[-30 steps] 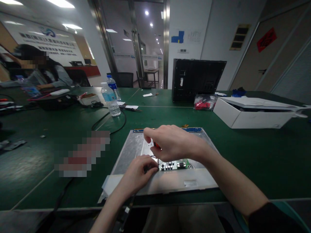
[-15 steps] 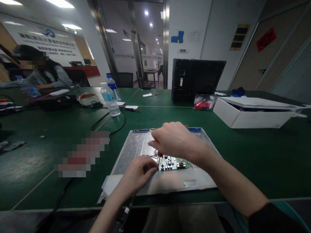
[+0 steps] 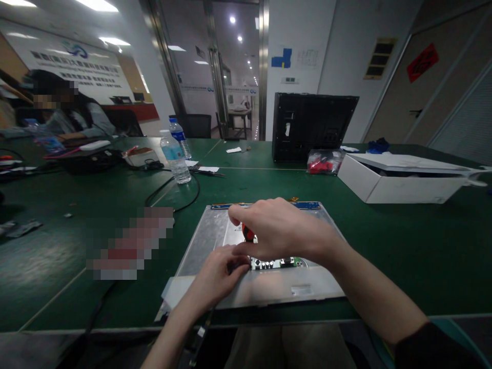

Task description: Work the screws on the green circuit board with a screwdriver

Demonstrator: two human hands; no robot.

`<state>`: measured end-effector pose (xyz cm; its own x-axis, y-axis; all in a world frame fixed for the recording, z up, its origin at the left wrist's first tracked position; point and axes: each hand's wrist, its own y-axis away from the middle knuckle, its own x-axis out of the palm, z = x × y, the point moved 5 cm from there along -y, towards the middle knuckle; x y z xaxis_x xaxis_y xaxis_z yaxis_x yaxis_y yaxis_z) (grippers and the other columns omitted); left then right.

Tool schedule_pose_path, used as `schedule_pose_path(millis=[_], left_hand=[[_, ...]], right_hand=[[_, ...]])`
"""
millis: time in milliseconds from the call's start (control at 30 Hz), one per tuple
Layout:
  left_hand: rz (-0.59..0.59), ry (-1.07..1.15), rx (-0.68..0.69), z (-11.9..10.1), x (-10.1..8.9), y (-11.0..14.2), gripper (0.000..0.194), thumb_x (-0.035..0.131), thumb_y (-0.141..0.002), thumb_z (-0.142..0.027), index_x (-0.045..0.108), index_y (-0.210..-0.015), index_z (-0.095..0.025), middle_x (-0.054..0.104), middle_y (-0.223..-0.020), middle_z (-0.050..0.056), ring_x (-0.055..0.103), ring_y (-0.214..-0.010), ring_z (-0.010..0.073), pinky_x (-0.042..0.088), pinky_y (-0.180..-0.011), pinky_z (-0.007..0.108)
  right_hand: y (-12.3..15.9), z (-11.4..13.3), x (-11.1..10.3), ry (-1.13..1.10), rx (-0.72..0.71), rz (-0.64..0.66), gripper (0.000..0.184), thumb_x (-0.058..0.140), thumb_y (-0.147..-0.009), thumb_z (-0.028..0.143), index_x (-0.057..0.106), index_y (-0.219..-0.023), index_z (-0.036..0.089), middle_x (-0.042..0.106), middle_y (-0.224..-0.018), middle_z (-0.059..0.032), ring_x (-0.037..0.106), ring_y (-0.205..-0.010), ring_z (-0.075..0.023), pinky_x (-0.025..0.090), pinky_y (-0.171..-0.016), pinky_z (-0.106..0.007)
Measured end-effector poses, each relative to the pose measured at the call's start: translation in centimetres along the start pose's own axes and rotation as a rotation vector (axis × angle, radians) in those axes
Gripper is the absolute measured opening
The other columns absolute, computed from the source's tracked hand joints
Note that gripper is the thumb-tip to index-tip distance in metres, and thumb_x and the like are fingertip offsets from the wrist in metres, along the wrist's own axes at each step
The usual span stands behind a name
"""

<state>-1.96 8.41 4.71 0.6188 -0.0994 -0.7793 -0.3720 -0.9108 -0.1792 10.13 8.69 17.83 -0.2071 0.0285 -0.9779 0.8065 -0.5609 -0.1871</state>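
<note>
We've got a green desk (image 3: 384,261) here, with a flat metal panel (image 3: 200,246) lying on it under our left hand (image 3: 217,271) and right hand (image 3: 279,228). Left of the left hand there's a reddish pixelated item (image 3: 132,243), with two water bottles (image 3: 176,159) farther off. Past the right hand: a black monitor (image 3: 313,123), a plastic bag (image 3: 323,163) and, off to its right, a white box (image 3: 415,189).

Single head-worn view, facing forward and down, left hand (image 3: 220,269) and right hand (image 3: 279,229) close
</note>
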Motion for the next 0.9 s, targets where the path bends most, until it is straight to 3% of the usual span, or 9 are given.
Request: schedule_pose_path(millis=[100, 233, 367, 467, 567, 700, 800, 900], left_hand=[[0.0, 0.002, -0.011, 0.29, 0.09, 0.03, 0.012, 0.058, -0.079, -0.022, 0.07, -0.076, -0.02, 0.071, -0.08, 0.003, 0.063, -0.08, 0.0198, 0.046, -0.072, 0.03], [0.04, 0.037, 0.018, 0.06, 0.14, 0.01, 0.014, 0.056, -0.079, -0.019, 0.07, -0.076, -0.019, 0.071, -0.077, 0.002, 0.062, -0.075, 0.018, 0.045, -0.068, 0.027], [0.02, 0.007, 0.022, -0.26, -0.12, -0.01, 0.012, 0.057, -0.077, -0.018, 0.068, -0.073, -0.019, 0.07, -0.076, 0.002, 0.061, -0.075, 0.0182, 0.044, -0.07, 0.029], [0.011, -0.003, 0.032, -0.31, -0.11, -0.01, 0.012, 0.057, -0.077, -0.018, 0.068, -0.071, -0.019, 0.069, -0.073, 0.002, 0.06, -0.074, 0.018, 0.044, -0.07, 0.029], [0.002, 0.008, 0.042, -0.23, -0.04, 0.0, 0.013, 0.056, -0.077, -0.018, 0.067, -0.071, -0.019, 0.069, -0.073, 0.002, 0.06, -0.073, 0.0177, 0.045, -0.071, 0.029], [0.013, 0.012, 0.021, -0.15, -0.03, 0.0, 0.013, 0.056, -0.078, -0.019, 0.068, -0.074, -0.02, 0.069, -0.075, 0.002, 0.06, -0.073, 0.0179, 0.044, -0.07, 0.028], [0.035, 0.018, 0.026, -0.39, -0.1, -0.03, 0.013, 0.056, -0.079, -0.019, 0.068, -0.075, -0.02, 0.069, -0.076, 0.002, 0.06, -0.076, 0.0182, 0.043, -0.071, 0.028], [0.034, 0.021, 0.038, -0.61, -0.22, -0.04, 0.013, 0.055, -0.079, -0.018, 0.067, -0.075, -0.02, 0.069, -0.076, 0.002, 0.06, -0.078, 0.0185, 0.043, -0.072, 0.028]], right_hand=[[-0.11, -0.05, -0.09, 0.047, 0.054, 0.003, 0.035, 0.055, -0.087, 0.052, 0.063, -0.093, 0.018, 0.068, -0.075, -0.0044, 0.06, -0.066, -0.0165, 0.023, -0.049, -0.026], [-0.27, -0.01, -0.01, 0.049, 0.087, 0.047, 0.041, 0.047, -0.093, 0.047, 0.066, -0.071, 0.018, 0.066, -0.066, -0.0042, 0.058, -0.062, -0.0146, 0.023, -0.05, -0.027], [-0.26, -0.07, -0.04, 0.07, 0.053, 0.004, 0.018, 0.053, -0.087, 0.033, 0.064, -0.089, 0.018, 0.067, -0.073, -0.0041, 0.057, -0.062, -0.0143, 0.02, -0.048, -0.026], [-0.15, -0.13, 0.02, 0.048, 0.026, -0.001, 0.024, 0.054, -0.082, 0.027, 0.057, -0.104, 0.017, 0.069, -0.08, -0.0049, 0.057, -0.063, -0.0149, 0.021, -0.048, -0.026], [-0.09, -0.16, -0.02, 0.045, 0.027, 0.008, 0.028, 0.054, -0.08, 0.026, 0.054, -0.106, 0.017, 0.069, -0.083, -0.0054, 0.058, -0.064, -0.0156, 0.022, -0.049, -0.026], [-0.27, -0.29, -0.15, 0.081, 0.054, 0.005, 0.024, 0.057, -0.085, 0.039, 0.061, -0.097, 0.019, 0.069, -0.076, -0.004, 0.059, -0.063, -0.0156, 0.022, -0.049, -0.027], [-0.56, -0.67, -0.02, 0.101, 0.102, 0.02, 0.037, 0.054, -0.087, 0.052, 0.068, -0.079, 0.018, 0.067, -0.069, -0.0053, 0.06, -0.064, -0.0168, 0.024, -0.05, -0.027], [-0.76, -0.85, 0.12, 0.109, 0.112, 0.018, 0.033, 0.054, -0.088, 0.046, 0.07, -0.079, 0.019, 0.068, -0.069, -0.0059, 0.061, -0.066, -0.0169, 0.025, -0.052, -0.027]])
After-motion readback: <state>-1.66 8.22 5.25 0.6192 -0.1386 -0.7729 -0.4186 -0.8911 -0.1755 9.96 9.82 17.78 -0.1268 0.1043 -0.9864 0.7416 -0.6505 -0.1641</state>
